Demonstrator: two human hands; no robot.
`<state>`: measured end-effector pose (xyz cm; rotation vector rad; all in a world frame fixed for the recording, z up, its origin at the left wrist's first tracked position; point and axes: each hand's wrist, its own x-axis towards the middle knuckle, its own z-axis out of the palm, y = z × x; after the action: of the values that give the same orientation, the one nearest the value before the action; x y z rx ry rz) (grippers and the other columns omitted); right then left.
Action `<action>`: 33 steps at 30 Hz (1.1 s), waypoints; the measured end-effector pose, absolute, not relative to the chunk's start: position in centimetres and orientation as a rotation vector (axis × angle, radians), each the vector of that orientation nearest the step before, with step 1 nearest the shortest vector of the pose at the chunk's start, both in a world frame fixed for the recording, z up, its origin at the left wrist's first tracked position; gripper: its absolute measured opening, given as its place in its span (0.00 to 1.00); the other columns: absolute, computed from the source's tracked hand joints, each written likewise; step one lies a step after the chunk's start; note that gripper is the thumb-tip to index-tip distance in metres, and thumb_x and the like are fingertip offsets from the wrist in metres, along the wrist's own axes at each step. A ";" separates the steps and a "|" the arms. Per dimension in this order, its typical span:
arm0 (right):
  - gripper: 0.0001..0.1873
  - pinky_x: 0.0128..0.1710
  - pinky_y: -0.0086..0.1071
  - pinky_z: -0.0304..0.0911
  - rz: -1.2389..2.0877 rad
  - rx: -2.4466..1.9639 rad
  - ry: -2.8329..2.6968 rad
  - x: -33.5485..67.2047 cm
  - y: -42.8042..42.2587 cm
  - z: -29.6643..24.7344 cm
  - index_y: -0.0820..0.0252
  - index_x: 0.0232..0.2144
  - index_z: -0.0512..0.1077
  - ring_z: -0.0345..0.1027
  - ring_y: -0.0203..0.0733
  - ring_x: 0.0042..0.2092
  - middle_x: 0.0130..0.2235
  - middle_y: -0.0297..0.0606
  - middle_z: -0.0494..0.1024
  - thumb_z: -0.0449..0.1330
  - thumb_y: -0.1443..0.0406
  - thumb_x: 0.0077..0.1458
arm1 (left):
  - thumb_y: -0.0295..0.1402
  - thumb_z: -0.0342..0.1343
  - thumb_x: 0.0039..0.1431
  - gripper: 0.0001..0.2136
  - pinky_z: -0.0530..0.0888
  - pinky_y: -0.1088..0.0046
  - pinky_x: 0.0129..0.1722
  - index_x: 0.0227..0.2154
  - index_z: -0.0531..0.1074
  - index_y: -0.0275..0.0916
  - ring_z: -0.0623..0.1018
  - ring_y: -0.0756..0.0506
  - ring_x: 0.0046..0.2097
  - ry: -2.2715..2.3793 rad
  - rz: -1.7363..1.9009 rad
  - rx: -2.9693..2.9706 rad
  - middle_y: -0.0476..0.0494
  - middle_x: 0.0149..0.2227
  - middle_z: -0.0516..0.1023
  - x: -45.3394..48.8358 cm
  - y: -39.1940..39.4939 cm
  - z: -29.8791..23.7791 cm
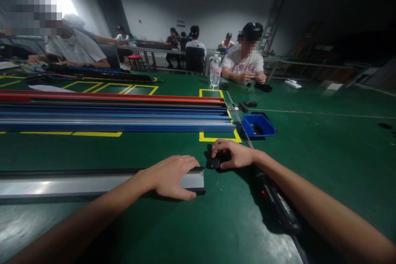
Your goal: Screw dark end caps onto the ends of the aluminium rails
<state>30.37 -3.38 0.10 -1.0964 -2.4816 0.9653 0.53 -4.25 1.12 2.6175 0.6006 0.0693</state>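
Observation:
A long silver metal profile with black edges (102, 183) lies on the green table at the left. My left hand (173, 175) grips it near its right end, thumb on the near edge and fingers over the far edge. Just beyond that end, my right hand (233, 154) curls its finger and thumb around a small black block-shaped part (213, 163), which sits at or just above the tabletop. Below my right forearm lies a black power screwdriver (278, 204) with a red button.
Blue, black and red long profiles (123, 115) lie side by side across the table beyond my hands. A blue bin (258, 126) with dark parts stands at their right. Water bottles (215, 72) stand farther back. Co-workers sit across the table, one (244, 62) handling small parts.

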 end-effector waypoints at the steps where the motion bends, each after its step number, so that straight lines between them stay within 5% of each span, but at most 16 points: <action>1: 0.28 0.47 0.39 0.67 0.922 -1.129 -2.491 30.3 -3.5 0.2 0.58 0.49 0.75 0.68 0.47 0.48 0.50 0.42 0.71 0.75 0.61 0.45 | 0.50 0.63 0.52 0.28 0.73 0.62 0.47 0.52 0.71 0.39 0.77 0.38 0.47 0.601 0.069 2.615 0.41 0.48 0.78 0.5 -4.3 1.1; 5: 0.45 0.41 0.38 0.67 0.731 -1.331 -2.564 29.8 -4.0 0.3 0.63 0.57 0.67 0.69 0.48 0.43 0.50 0.47 0.73 0.76 0.50 0.42 | 0.50 0.64 0.52 0.28 0.73 0.62 0.47 0.51 0.71 0.39 0.77 0.38 0.46 0.599 0.060 2.610 0.41 0.47 0.78 0.6 -4.3 1.2; 12: 0.39 0.33 0.31 0.62 0.733 -1.348 -2.577 29.4 -4.2 0.6 0.63 0.59 0.68 0.70 0.41 0.34 0.40 0.40 0.79 0.72 0.57 0.46 | 0.50 0.63 0.52 0.28 0.74 0.62 0.48 0.52 0.71 0.40 0.77 0.38 0.47 0.606 0.053 2.595 0.41 0.49 0.77 0.6 -4.3 1.4; 18: 0.31 0.43 0.35 0.68 0.852 -1.166 -2.422 30.0 -3.8 0.8 0.61 0.55 0.75 0.75 0.45 0.44 0.47 0.41 0.81 0.71 0.62 0.48 | 0.50 0.63 0.52 0.28 0.74 0.61 0.48 0.52 0.71 0.40 0.77 0.37 0.48 0.604 0.055 2.596 0.41 0.49 0.78 0.5 -4.3 1.3; 24: 0.52 0.47 0.39 0.70 0.999 -1.189 -2.380 30.2 -3.8 0.1 0.58 0.70 0.59 0.76 0.47 0.44 0.46 0.39 0.82 0.73 0.63 0.45 | 0.50 0.63 0.51 0.28 0.74 0.61 0.48 0.51 0.71 0.40 0.78 0.37 0.47 0.616 0.055 2.608 0.40 0.48 0.78 0.5 -4.3 1.2; 28: 0.42 0.51 0.39 0.69 0.977 -1.191 -2.384 30.2 -3.6 0.0 0.58 0.65 0.69 0.76 0.49 0.48 0.51 0.41 0.81 0.72 0.61 0.47 | 0.51 0.63 0.52 0.30 0.74 0.59 0.52 0.55 0.70 0.40 0.78 0.36 0.50 0.615 0.038 2.602 0.39 0.51 0.78 0.4 -4.2 1.1; 33: 0.35 0.48 0.37 0.70 0.973 -1.195 -2.363 29.9 -3.7 0.3 0.59 0.60 0.75 0.77 0.48 0.47 0.51 0.41 0.82 0.72 0.59 0.48 | 0.53 0.61 0.55 0.43 0.69 0.54 0.60 0.70 0.52 0.48 0.74 0.34 0.59 0.587 0.037 2.597 0.40 0.62 0.71 0.1 -4.2 0.7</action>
<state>29.90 -3.66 0.32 -1.1952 -2.3628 0.9725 0.10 -4.18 0.75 2.5968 0.5870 0.0372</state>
